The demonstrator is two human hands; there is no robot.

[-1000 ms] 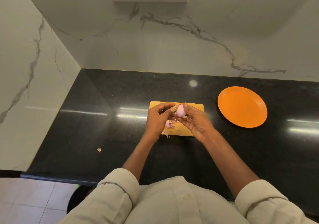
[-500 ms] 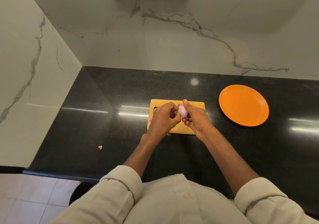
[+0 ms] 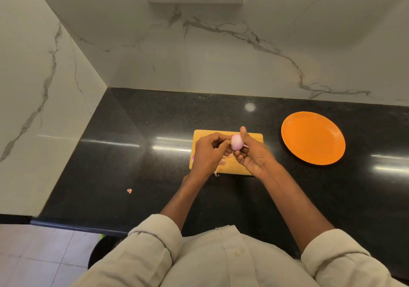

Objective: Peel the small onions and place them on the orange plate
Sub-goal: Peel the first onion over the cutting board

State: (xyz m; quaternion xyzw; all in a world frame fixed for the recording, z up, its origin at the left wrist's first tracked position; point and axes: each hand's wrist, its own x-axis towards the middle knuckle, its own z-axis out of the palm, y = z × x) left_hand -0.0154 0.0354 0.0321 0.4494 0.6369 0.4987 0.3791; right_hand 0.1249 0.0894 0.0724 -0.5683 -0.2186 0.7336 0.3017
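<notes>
One view: head camera only.
Small onion [image 3: 237, 142]: held above the cutting board [image 3: 254, 136], pale pink, glossy, mostly bare.
Right hand [image 3: 254, 156]: grasps it, thumb on top, fingers beneath.
Left hand [image 3: 208, 154]: pinching at its left end, likely skin.
Long axis: roughly left-right between hands.
Orange plate [image 3: 313, 138]: on desk [image 3: 132, 154], right of the onion; right hand nearer; nothing on it.

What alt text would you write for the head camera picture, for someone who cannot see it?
A person's right hand holds a small pink onion above a yellow cutting board while the left hand picks at its skin. An orange plate, with nothing on it, sits to the right on the black counter.
</notes>
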